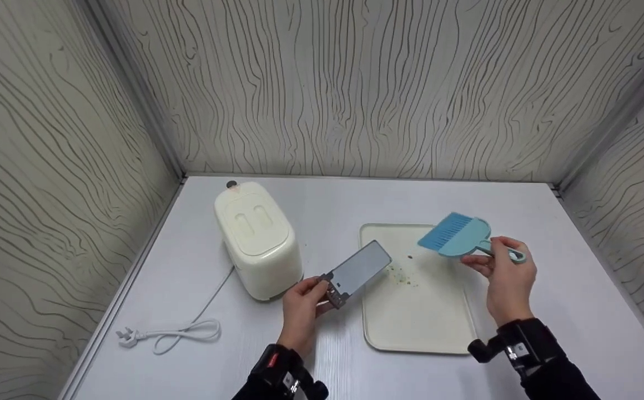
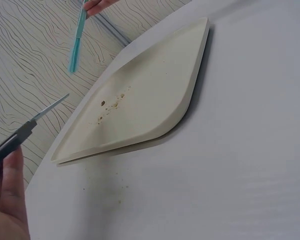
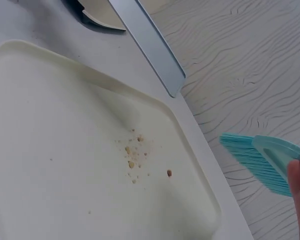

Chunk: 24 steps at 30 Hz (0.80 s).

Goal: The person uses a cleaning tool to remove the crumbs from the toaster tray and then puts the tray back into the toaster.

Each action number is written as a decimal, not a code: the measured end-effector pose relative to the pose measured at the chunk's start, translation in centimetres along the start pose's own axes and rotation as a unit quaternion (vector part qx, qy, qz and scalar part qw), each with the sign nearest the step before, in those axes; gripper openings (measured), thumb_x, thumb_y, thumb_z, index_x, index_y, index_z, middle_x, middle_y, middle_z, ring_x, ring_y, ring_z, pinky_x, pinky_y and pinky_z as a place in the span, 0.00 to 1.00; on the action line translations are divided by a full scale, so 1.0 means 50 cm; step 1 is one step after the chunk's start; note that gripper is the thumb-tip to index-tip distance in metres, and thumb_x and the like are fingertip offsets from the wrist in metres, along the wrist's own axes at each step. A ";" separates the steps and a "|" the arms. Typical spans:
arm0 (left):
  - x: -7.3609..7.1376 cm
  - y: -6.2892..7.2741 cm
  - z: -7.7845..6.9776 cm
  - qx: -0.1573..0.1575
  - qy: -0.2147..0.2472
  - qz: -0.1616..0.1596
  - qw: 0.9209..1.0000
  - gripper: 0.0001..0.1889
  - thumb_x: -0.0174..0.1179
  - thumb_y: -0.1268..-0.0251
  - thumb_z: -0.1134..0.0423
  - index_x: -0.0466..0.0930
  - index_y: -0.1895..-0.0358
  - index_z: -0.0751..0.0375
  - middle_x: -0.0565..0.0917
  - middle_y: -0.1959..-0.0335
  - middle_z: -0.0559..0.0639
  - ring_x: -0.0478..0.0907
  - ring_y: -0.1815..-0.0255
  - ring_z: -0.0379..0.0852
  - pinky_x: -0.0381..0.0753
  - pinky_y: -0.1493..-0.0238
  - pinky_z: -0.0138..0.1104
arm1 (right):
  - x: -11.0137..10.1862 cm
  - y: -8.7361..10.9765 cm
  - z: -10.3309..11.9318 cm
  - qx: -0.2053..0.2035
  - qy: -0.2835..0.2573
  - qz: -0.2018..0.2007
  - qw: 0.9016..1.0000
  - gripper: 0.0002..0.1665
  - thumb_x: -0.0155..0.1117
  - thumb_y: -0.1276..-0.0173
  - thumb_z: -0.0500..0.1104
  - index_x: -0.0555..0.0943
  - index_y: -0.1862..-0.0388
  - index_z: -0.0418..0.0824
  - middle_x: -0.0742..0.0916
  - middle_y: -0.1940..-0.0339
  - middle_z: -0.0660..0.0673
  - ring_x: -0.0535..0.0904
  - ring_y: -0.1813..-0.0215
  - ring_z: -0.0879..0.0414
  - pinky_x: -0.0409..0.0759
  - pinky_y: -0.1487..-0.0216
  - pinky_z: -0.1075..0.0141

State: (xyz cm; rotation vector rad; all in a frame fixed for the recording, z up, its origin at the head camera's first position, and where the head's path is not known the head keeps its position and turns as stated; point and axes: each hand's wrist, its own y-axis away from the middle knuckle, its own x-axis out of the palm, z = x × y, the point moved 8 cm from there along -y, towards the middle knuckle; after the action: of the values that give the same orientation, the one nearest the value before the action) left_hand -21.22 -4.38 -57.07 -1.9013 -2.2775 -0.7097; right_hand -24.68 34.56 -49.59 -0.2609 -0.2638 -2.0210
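Note:
My left hand (image 1: 301, 314) grips the dark end of a flat grey crumb tray (image 1: 362, 268), which is held above the left edge of a cream serving tray (image 1: 422, 322). Seen from the left wrist, the crumb tray (image 2: 51, 106) is thin and tilted. My right hand (image 1: 513, 283) pinches the handle of a light-blue hand brush (image 1: 462, 236) over the right side of the serving tray. The brush's bristles (image 3: 255, 162) point left, apart from the serving tray. Crumbs (image 1: 401, 275) lie scattered on the serving tray between the two hands, with one larger dark bit (image 3: 169, 173) among them.
A white toaster (image 1: 261, 244) with a lid stands left of my left hand. Its cord runs to a white plug (image 1: 127, 336) at the table's left. Small crumbs (image 2: 121, 194) also dot the white table beside the serving tray. Wood-patterned panels (image 1: 333, 89) enclose the back and sides.

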 end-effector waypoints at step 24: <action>-0.003 0.007 0.002 0.004 -0.001 -0.003 1.000 0.16 0.65 0.31 0.65 0.80 0.46 0.74 0.84 0.54 0.61 0.86 0.57 0.49 0.89 0.54 0.40 | -0.237 -0.016 -0.074 0.084 0.032 -0.149 0.985 0.22 0.68 0.28 0.44 0.67 0.42 0.47 0.82 0.53 0.48 0.90 0.60 0.57 0.86 0.52 0.69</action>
State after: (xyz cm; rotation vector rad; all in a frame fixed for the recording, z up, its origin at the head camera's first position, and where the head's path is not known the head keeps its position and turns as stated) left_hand -20.82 -4.43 -57.11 -1.8938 -2.2853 -0.6975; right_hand -20.41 43.83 -56.70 -0.0499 -0.4530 -2.2808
